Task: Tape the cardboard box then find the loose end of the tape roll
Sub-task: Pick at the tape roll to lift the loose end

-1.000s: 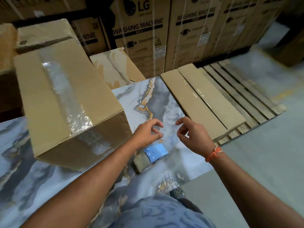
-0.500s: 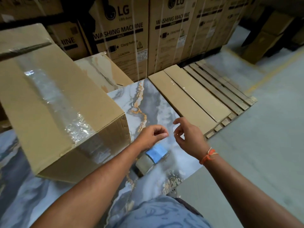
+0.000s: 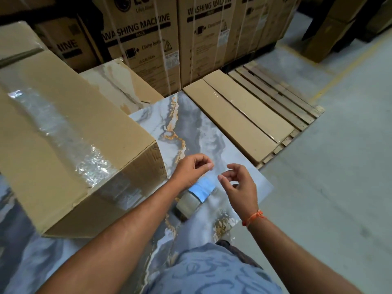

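Tape roll [image 3: 188,203] lies on the marbled surface [image 3: 197,132], just right of the taped cardboard box's [image 3: 63,141] near corner, with a blue piece [image 3: 200,190] on its upper side. Above the roll, the left hand [image 3: 192,170] hovers with thumb and forefinger pinched together and the right hand [image 3: 240,185] hovers with fingers loosely curled, thumb and forefinger nearly meeting; whether a clear strand of tape runs between them cannot be told. Clear tape [image 3: 63,134] runs along the box's top and down its near face.
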Motion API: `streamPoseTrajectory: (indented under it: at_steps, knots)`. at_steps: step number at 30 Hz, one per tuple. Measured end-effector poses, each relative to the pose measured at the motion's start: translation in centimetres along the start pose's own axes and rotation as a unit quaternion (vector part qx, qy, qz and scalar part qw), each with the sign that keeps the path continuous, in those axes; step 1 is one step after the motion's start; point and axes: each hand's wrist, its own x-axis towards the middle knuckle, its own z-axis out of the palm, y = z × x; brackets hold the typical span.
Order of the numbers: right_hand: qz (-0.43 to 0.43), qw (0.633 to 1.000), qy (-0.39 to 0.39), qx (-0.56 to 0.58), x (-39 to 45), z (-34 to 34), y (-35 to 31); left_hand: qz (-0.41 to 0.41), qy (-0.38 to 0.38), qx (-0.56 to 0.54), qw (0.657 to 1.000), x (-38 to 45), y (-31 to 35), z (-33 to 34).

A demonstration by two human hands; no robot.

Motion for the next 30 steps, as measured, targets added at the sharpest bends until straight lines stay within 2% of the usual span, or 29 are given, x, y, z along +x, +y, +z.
streamPoseTrajectory:
  at_steps: [7,17,23,30]
  knots:
    - [0.031,0.997,0.043,0.054,-0.5,0.7,0.1,-0.04,-0.008,0.031,0.999,-0.5,0.8,-0.4]
    - [0.041,0.996,0.018,0.075,-0.9,1.2,0.5,-0.072,0.013,0.05,0.996,-1.7,1.7,-0.8]
    - [0.049,0.995,0.013,0.082,-0.6,1.5,0.8,-0.021,0.004,0.102,0.995,-1.9,1.7,-1.1]
    - [0.066,0.993,0.015,0.1,-0.2,0.9,0.7,0.047,-0.097,0.193,0.975,-2.1,1.3,-2.2]
